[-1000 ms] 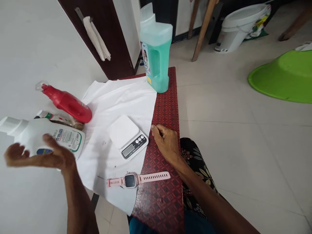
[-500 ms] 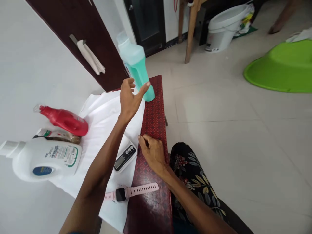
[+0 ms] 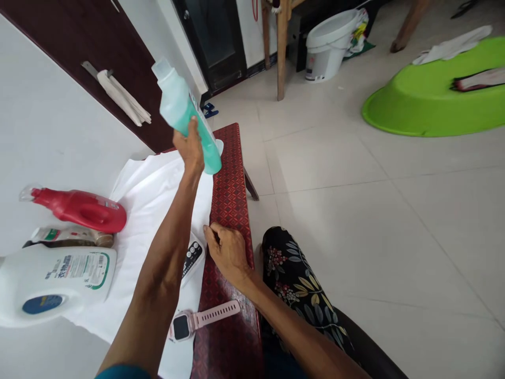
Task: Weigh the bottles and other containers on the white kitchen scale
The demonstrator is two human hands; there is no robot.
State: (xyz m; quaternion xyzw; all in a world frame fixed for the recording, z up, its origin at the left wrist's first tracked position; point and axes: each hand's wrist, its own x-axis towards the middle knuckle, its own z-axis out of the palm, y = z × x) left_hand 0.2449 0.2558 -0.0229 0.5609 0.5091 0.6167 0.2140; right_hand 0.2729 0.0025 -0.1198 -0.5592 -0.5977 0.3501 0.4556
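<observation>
My left hand (image 3: 191, 149) is closed round a teal liquid bottle (image 3: 179, 110), which is tilted and lifted above the far end of a red patterned bench (image 3: 229, 210). My right hand (image 3: 224, 250) rests on the bench with fingers curled, beside a small white kitchen scale (image 3: 192, 258) that my left forearm partly hides. A pink smartwatch (image 3: 197, 321) lies near the front of the bench, half on a white cloth (image 3: 145, 205).
Lying on their sides at the left are a red bottle (image 3: 79, 209), a large white detergent bottle (image 3: 55, 281) and a small tube (image 3: 67, 237). A green basin (image 3: 430, 95) and a white bucket (image 3: 331, 45) stand on the tiled floor.
My left hand went from the white detergent bottle across to the teal bottle, gripped it and lifted it off the bench, tilting it. My right hand stayed put.
</observation>
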